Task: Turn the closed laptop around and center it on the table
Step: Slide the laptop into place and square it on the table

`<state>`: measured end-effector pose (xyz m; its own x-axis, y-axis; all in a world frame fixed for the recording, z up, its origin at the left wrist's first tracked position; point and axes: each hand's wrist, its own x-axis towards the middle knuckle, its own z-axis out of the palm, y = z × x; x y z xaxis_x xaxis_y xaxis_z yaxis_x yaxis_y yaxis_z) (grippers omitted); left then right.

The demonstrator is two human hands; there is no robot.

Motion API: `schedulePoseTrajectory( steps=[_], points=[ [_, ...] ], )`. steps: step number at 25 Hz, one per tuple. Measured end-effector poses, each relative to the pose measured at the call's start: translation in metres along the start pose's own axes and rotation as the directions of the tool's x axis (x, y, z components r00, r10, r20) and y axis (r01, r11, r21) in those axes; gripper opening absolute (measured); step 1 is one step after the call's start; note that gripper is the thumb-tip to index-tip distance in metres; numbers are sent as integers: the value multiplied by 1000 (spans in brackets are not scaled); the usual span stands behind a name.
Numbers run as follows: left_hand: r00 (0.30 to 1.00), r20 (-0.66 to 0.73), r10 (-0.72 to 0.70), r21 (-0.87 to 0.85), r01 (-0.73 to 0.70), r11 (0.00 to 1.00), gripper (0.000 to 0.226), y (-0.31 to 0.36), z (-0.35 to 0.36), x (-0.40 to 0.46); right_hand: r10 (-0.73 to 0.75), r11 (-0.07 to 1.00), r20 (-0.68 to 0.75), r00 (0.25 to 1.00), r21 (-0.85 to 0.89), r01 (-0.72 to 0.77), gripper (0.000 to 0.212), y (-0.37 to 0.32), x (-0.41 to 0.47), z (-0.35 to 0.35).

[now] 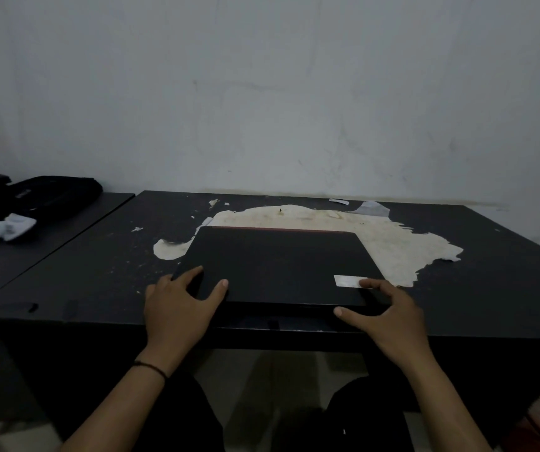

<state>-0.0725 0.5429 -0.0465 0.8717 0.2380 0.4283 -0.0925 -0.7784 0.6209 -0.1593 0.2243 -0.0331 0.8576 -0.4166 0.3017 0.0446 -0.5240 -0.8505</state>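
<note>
Head view looks down on the flat, matte black closed laptop [278,265], lying near the front edge of the dark rectangular table [490,256]. Its long axis runs left to right, a thin red strip showing along the far edge, and a pale rectangular sticker [347,281] sits at the near right corner. Left hand [180,308] is spread flat over the near left corner, fingers on the lid, thumb resting on top. Right hand [389,314] is half open at the near right corner, one finger on the sticker, thumb along the front edge. Beyond the laptop, a large cream patch of peeled surface [392,243] looks rough and ragged-edged. A black fabric bag [56,194] lies on the adjoining table at far left.
</note>
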Motion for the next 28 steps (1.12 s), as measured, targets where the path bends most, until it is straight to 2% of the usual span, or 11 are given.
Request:
schedulePoseTrajectory(
  steps=[16, 28],
  points=[
    [999, -53, 9, -32, -11, 999, 67, 0, -1, -5, -45, 998, -78, 996, -50, 41, 70, -2, -5, 4],
    [995, -91, 35, 47, -31, 998, 66, 1, 0, -8, -43, 997, -65, 997, -64, 39, 76, 1, -5, 10]
  ],
)
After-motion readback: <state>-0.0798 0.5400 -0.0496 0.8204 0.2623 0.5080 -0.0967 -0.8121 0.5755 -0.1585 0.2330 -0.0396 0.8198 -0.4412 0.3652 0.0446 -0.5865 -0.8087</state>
